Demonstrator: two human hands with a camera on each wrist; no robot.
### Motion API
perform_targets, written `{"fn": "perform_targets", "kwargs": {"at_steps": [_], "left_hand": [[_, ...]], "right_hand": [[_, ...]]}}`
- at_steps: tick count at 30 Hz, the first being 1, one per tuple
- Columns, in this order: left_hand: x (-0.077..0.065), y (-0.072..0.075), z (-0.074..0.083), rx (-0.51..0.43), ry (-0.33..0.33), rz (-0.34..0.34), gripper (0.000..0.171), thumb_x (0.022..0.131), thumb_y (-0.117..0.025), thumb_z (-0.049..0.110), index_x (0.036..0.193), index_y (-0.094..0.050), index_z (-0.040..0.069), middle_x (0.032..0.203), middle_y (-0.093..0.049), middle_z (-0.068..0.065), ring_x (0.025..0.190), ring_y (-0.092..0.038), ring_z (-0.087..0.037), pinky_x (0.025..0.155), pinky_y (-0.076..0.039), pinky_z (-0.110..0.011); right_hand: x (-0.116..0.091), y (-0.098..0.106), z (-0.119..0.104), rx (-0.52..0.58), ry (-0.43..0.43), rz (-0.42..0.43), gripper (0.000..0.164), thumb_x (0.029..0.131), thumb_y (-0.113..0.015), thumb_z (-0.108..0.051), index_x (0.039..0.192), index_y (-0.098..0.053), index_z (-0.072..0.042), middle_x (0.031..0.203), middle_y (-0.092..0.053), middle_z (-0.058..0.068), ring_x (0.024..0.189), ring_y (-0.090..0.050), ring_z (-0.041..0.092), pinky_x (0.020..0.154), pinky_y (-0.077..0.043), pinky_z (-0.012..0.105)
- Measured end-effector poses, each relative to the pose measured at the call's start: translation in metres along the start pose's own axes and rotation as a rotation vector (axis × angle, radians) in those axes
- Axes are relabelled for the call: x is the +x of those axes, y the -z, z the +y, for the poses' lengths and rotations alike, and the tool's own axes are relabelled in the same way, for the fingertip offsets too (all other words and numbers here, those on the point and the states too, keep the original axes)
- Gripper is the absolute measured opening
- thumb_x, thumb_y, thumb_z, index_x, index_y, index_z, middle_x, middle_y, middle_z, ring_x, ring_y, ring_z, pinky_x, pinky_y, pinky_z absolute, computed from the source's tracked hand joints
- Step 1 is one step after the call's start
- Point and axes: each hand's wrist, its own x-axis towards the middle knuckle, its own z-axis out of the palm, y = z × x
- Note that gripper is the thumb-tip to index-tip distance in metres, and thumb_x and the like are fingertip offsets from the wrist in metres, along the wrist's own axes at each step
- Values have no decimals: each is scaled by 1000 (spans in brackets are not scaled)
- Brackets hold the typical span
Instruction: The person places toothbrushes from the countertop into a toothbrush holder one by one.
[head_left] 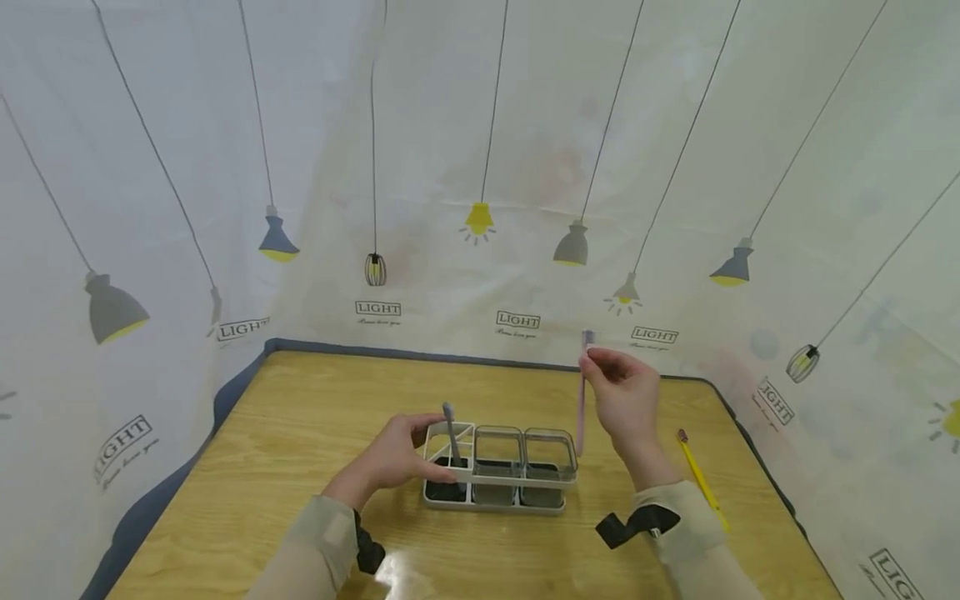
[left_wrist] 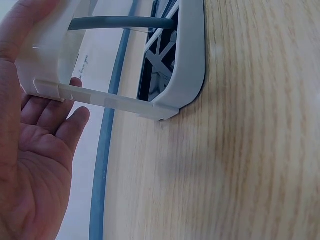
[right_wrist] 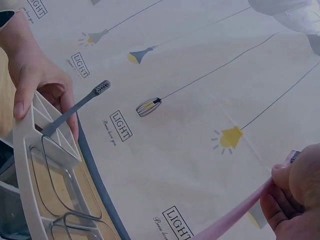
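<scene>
A white toothbrush holder (head_left: 504, 482) stands on the table; my left hand (head_left: 384, 458) grips its left end, thumb on the near side and fingers on the far side of the upper frame. In its divided left section leans a grey toothbrush (right_wrist: 75, 108), bristles up. Two clear cups (head_left: 498, 432) sit side by side in the other slots. To the right of the holder, my right hand (head_left: 627, 398) pinches a pink toothbrush (head_left: 581, 417) just below its head. That brush hangs nearly upright in the head view, head at the top, handle end beside the holder's right end.
A yellow toothbrush (head_left: 702, 483) lies on the wooden table (head_left: 315, 400) to the right of my right forearm. Behind the table's dark-edged back rises a pale sheet (head_left: 435, 167) printed with hanging lamps, which also closes in both sides.
</scene>
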Motion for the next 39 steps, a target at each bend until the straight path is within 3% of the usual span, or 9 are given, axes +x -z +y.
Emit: {"fn": "perform_targets", "kwargs": {"at_steps": [6, 12, 25, 32, 39], "left_hand": [[0, -3, -3, 4, 3, 2, 96, 69, -102, 41, 151, -60, 16, 147, -60, -9, 140, -53, -35, 111, -46, -58], [-1, -3, -5, -4, -2, -1, 96, 69, -102, 41, 152, -60, 16, 149, -58, -12, 139, -52, -37, 109, -46, -58], [-6, -3, -8, -20, 0, -1, 97, 69, -102, 40, 152, -59, 13, 150, -57, -14, 142, -50, -38, 111, -45, -58], [-6, -1, -5, 4, -29, 2, 99, 70, -102, 40, 153, -58, 9, 147, -59, -15, 137, -55, -38, 109, -47, -57], [0, 2, -1, 27, -23, 8, 98, 70, -101, 42, 152, -59, 12, 148, -59, -15, 138, -55, -35, 111, -46, -57]], "right_hand": [[-7, -18, -8, 61, -14, -29, 11, 94, -79, 2, 102, -76, 9, 97, -74, 19, 81, -69, 14, 73, -58, 20], [-16, -37, -17, 123, 1, -59, 9, 94, -78, 5, 101, -76, 10, 97, -73, 24, 80, -68, 16, 71, -57, 20], [-38, -71, -24, 201, 29, -99, 6, 93, -79, 4, 98, -76, 5, 95, -74, 19, 77, -68, 18, 69, -58, 22], [-43, -82, -27, 215, 40, -91, 7, 93, -79, 4, 100, -77, 5, 96, -74, 17, 79, -69, 20, 71, -60, 23], [-42, -90, -29, 220, 49, -93, 8, 94, -79, 2, 102, -77, 5, 97, -74, 15, 83, -70, 20, 73, -59, 23]]}}
